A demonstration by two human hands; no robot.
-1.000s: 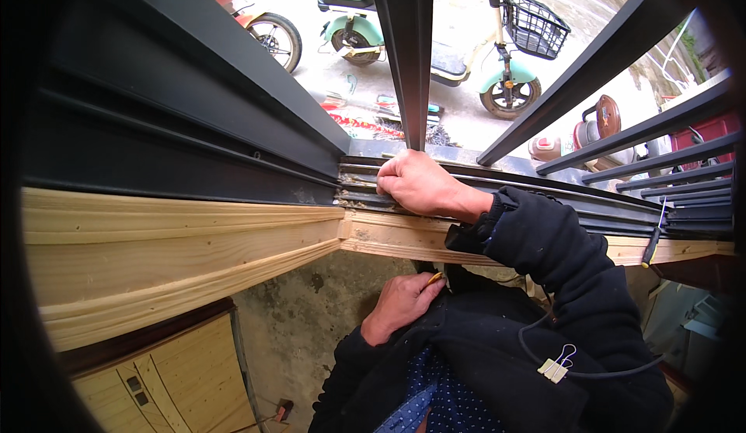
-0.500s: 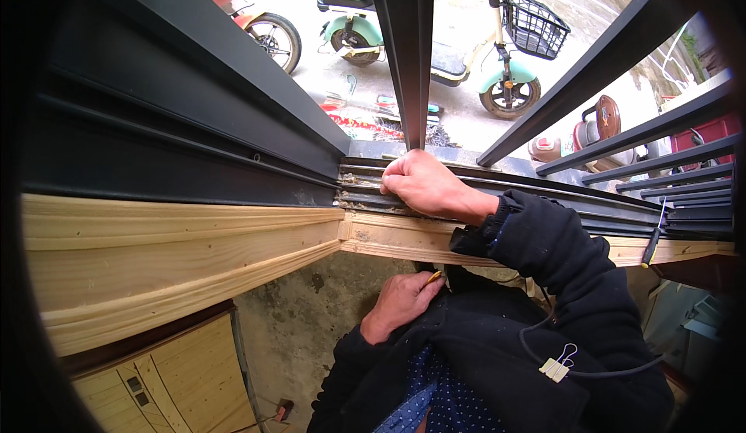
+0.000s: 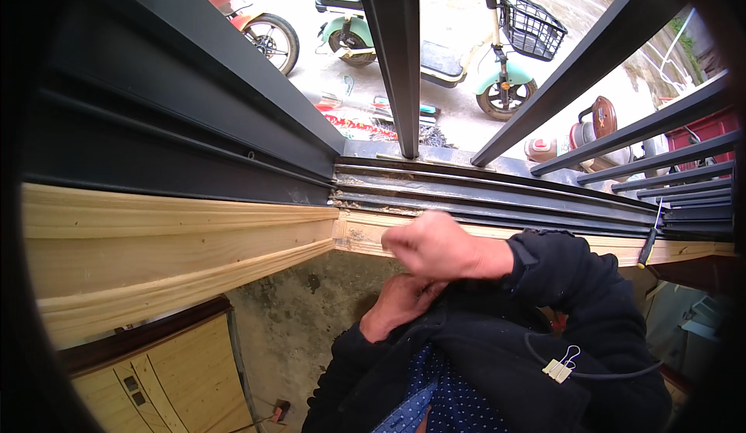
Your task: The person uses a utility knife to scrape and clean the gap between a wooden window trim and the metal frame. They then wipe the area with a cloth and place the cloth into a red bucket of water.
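One curled right hand has come from the window track to the curled left hand, any contents hidden.

Daylight glares up top; the right hand seems blurred.

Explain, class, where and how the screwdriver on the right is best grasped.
Probably by its thick handle, from the indoor side: that end of the screwdriver lies over the wooden sill, while the thin shaft points outward toward the window bars.
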